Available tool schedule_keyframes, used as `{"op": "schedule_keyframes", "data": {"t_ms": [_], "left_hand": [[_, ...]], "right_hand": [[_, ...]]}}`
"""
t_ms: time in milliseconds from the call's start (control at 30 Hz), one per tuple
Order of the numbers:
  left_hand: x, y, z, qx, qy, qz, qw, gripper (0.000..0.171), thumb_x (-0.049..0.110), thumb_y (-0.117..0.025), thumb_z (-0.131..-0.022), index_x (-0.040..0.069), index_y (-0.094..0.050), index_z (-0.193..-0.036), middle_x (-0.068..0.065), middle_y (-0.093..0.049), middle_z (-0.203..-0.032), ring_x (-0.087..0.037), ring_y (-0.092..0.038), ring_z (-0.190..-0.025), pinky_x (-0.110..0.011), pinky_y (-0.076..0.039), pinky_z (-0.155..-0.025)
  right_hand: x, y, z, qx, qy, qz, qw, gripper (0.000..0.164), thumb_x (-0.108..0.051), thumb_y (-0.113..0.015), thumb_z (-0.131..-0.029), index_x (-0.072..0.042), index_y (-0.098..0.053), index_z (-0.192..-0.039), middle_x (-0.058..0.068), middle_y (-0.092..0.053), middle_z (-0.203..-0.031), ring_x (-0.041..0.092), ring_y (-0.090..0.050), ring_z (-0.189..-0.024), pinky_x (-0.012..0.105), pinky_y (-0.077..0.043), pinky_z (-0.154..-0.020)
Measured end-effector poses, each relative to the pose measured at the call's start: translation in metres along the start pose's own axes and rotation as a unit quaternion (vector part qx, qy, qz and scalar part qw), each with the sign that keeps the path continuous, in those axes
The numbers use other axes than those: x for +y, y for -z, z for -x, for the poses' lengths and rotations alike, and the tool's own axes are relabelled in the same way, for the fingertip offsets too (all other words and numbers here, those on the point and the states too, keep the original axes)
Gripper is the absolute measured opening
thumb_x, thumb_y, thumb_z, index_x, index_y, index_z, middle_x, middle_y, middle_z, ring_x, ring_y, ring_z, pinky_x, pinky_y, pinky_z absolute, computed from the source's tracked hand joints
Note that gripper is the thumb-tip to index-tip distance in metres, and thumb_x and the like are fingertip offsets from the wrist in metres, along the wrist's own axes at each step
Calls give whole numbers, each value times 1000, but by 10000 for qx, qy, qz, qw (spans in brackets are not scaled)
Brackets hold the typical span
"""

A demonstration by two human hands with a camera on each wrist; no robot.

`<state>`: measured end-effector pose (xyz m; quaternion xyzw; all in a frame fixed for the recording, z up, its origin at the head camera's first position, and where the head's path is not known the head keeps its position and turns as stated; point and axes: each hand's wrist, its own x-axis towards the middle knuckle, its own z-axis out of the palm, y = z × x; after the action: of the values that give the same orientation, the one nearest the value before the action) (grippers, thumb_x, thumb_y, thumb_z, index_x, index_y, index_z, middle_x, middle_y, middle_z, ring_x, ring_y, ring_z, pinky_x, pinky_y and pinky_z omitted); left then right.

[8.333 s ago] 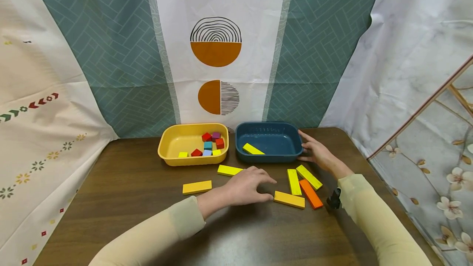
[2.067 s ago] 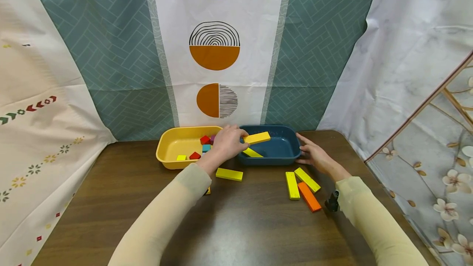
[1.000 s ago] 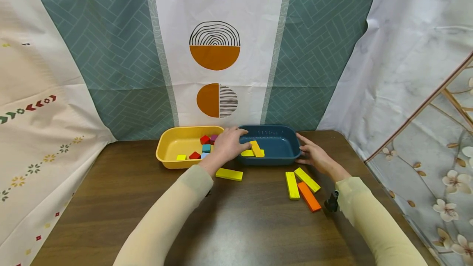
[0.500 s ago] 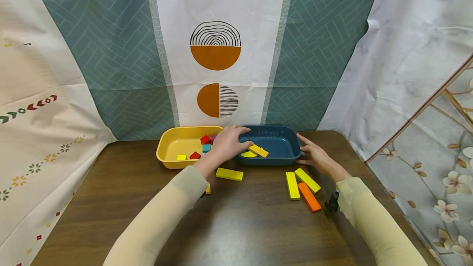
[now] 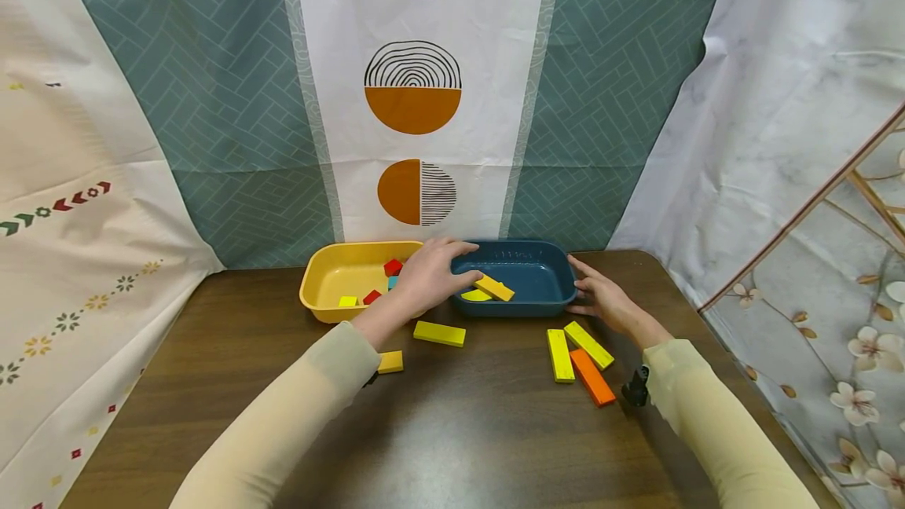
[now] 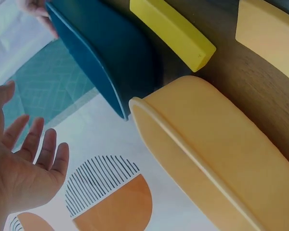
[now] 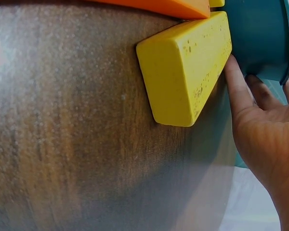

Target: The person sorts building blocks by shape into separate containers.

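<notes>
My left hand (image 5: 431, 277) hovers over the gap between the yellow tray and the blue tray, fingers spread and holding nothing. The left wrist view shows its bare palm (image 6: 31, 180). Just right of its thumb, an amber block (image 5: 495, 287) lies slantwise across a yellow block (image 5: 475, 295) inside the blue tray (image 5: 540, 309). With fairly straight fingers, my right hand (image 5: 608, 297) touches that tray's right end. Close beside this hand, a yellow block (image 7: 188, 70) rests on the table.
The yellow tray (image 5: 321, 311) holds several small cubes, partly hidden by my left hand. In front lie a yellow block (image 5: 439, 334) and an amber block (image 5: 391, 361), half covered by my left sleeve. At right are another yellow block (image 5: 560, 356) and an orange block (image 5: 592, 377).
The amber block from the table's right side went into the blue tray in my left hand, which let it go and has drawn back slightly left. My right hand stayed at the tray.
</notes>
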<state>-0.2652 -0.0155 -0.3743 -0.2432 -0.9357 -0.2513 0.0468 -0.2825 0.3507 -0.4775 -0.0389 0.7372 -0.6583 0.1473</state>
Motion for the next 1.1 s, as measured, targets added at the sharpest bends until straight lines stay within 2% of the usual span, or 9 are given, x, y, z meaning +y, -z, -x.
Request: {"op": "schedule_keyframes", "data": {"t_ms": [433,800,1000,1100], "left_hand": [[-11,19,28,43,-409,300,9987,54,46,-75,-92,22,-65,-140,-2,-59,-140,-24,-52,-125,-45,-48,-103],[-37,38,56,33,-372,634,9973,53,49,-76,-91,29,-66,-139,3,-59,-140,-23,-49,-128,-48,-48,-103],[-53,47,73,112,-412,686,9967,52,47,-77,-91,24,-68,-137,0,-63,-134,-23,-54,-123,-46,-49,-102],[-61,51,82,111,-311,728,9968,52,46,-77,-90,22,-69,-135,-1,-64,-133,-25,-53,-123,-47,-49,-101]], "right_hand": [[-2,-1,0,-29,-32,-25,10000,64,-10,-30,-110,-25,-6,-166,16,7,-170,49,-25,-147,64,-35,-110],[-2,-2,-2,-5,-60,-30,10000,64,-9,-31,-109,-24,-7,-166,16,5,-170,49,-27,-146,63,-37,-109],[-1,-2,-2,27,-86,-96,9999,64,-10,-32,-109,-25,-8,-167,17,2,-170,47,-30,-145,62,-38,-109],[-1,-2,-1,-2,-47,-61,10000,64,-10,-31,-110,-25,-7,-166,16,4,-170,48,-29,-145,63,-38,-109]]}}
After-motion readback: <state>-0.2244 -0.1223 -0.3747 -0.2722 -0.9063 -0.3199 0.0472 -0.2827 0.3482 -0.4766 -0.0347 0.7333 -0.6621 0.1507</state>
